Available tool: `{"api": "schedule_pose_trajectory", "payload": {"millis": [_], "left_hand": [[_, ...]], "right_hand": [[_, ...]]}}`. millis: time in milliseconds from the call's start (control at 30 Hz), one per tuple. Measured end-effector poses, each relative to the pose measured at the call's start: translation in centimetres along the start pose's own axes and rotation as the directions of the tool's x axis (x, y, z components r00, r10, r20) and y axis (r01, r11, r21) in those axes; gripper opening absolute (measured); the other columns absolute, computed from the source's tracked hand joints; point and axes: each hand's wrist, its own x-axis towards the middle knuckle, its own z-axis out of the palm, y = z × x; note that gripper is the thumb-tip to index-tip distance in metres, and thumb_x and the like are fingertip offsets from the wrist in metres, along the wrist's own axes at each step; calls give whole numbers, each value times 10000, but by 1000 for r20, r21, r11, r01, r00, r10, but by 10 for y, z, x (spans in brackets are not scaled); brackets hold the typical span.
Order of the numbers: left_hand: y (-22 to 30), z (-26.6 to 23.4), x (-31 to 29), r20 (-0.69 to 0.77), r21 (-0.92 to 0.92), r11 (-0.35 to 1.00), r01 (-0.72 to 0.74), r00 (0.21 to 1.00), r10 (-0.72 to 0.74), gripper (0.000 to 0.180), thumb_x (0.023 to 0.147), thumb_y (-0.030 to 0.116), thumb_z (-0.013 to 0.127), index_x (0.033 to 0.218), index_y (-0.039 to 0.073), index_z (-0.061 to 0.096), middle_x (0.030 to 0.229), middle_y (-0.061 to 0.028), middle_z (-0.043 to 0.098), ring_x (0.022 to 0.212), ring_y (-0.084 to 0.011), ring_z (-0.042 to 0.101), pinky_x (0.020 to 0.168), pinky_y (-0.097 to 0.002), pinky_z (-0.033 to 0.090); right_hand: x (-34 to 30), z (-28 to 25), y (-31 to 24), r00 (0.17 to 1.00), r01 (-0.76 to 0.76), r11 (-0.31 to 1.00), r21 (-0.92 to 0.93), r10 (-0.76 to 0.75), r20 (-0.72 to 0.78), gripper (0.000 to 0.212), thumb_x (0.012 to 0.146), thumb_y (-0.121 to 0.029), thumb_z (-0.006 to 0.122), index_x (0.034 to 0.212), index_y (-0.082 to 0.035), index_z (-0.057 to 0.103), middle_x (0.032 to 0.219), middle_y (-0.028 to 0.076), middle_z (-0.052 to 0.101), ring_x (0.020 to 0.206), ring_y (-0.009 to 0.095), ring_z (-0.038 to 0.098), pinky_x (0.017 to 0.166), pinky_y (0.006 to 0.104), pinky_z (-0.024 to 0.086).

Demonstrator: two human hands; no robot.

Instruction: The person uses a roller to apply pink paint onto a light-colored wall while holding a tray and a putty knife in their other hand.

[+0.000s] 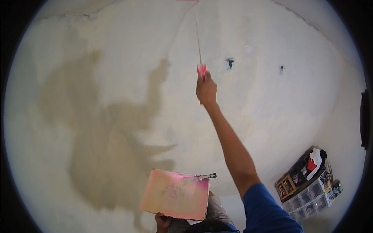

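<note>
right hand: closed round red-handled paint roller
left hand: gripping pink-smeared rectangular tray
clear plastic drawers: any lettering unreadable

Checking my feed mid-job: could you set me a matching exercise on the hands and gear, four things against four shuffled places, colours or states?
Things:
1. right hand
2. left hand
3. tray
4. sleeve

Descriptions:
A. blue
B. raised, around a red handle
C. pinkish, with a tool lying on it
D. low, holding the tray's lower edge

Pairs: 1-B, 2-D, 3-C, 4-A.
</note>
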Motion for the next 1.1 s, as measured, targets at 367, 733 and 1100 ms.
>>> {"api": "schedule_pose_trajectory", "payload": {"millis": [367, 733, 1100], "left_hand": [[1, -3, -3, -24, 9, 1000, -9, 1000, 9, 516, 591, 105, 580, 1093, -5, 538, 979, -130, 615, 913, -306, 593, 845, -446, 501], [9, -15, 16, 50, 32, 999, -29, 998, 27, 71, 653, 119, 573, 708, 76, 581, 747, -72, 618, 720, -220, 601, 719, -396, 504], [-6, -11, 50, 35, 133, 989, 62, 997, -67, 536, 624, 117, 591, 1147, 8, 544, 1046, -99, 611, 1025, -257, 566, 953, -445, 421]], "right_hand": [[-271, -52, 66, 916, -334, 939, -86, 345, 207, 403, 947, -188, 474, 1265, 57, 455, 936, 318, 607, 770, 463, 612, 623, 484, 497], [-341, -209, 84, 526, -643, 719, -263, 665, 531, 231, 938, -278, 534, 911, -49, 547, 568, 4, 477, 427, 83, 462, 371, 269, 378], [-310, -342, 117, 476, -73, 895, -439, 418, 774, 196, 833, -176, 645, 915, -6, 592, 682, 136, 552, 599, 237, 540, 590, 365, 430]]}}
